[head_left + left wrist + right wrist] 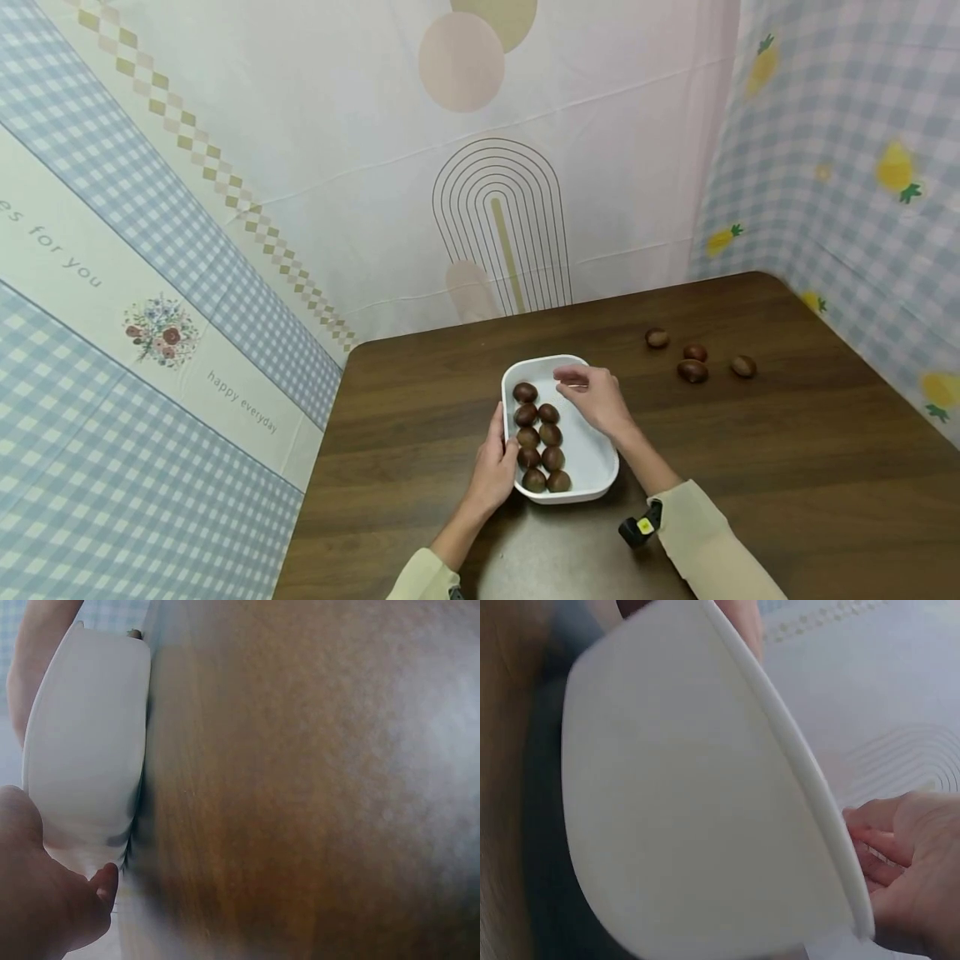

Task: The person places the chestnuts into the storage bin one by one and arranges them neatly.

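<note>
A white rectangular dish (588, 458) sits on the wooden table. Several glossy brown chestnuts (551, 434) lie inside it, lined up in two columns along its left half. My left hand (492, 471) grips the dish by its left side, thumb at the rim; the left wrist view shows the hand against the white wall (90, 735). Over the far right part of the dish hovers my right hand (600, 402), fingers loosely bent, with nothing visible between them. The right wrist view has this hand (922, 870) beyond the dish's rim; its inner fingertips are partly hidden.
Several more chestnuts (692, 371) lie loose on the table (787, 467), right of the dish toward the back. A patterned cloth (360, 208) hangs behind the table, with checked cloth (840, 167) at the right.
</note>
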`<state>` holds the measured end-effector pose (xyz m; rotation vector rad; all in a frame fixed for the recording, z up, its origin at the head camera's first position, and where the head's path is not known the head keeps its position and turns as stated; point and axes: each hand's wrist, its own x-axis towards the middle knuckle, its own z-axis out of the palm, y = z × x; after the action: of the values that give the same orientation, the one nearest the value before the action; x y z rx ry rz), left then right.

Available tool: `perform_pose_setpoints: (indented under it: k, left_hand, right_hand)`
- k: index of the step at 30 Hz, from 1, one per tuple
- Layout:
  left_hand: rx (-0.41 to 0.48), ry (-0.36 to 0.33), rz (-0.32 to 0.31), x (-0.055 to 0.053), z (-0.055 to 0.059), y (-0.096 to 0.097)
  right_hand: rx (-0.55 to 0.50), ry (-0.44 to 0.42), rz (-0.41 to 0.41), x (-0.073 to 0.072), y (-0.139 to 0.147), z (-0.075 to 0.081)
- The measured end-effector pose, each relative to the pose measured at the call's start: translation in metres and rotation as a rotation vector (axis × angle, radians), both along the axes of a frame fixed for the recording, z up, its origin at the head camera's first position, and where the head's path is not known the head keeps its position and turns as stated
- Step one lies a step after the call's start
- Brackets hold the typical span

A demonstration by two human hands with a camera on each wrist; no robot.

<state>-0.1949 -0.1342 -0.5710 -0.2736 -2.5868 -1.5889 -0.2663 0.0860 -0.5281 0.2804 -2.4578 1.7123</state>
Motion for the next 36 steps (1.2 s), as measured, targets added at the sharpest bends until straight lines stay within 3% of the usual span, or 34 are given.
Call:
perform_pose_setpoints:
  k: [14, 25, 36]
  left_hand:
    - [0.007, -0.001, -0.001, 0.0, 0.002, 0.0]
    - [-0.002, 0.003, 0.001, 0.001, 0.0, 0.0]
    - [0.0, -0.002, 0.006, 0.0, 0.0, 0.001]
  right_hand:
    - [-0.201, 0.08, -0.078, -0.013, 0.068, -0.007]
    - [-0.168, 0.168, -0.225, -0.023, 0.126, -0.037]
    - [-0.107, 0.14, -0.361, -0.021, 0.165, -0.054]
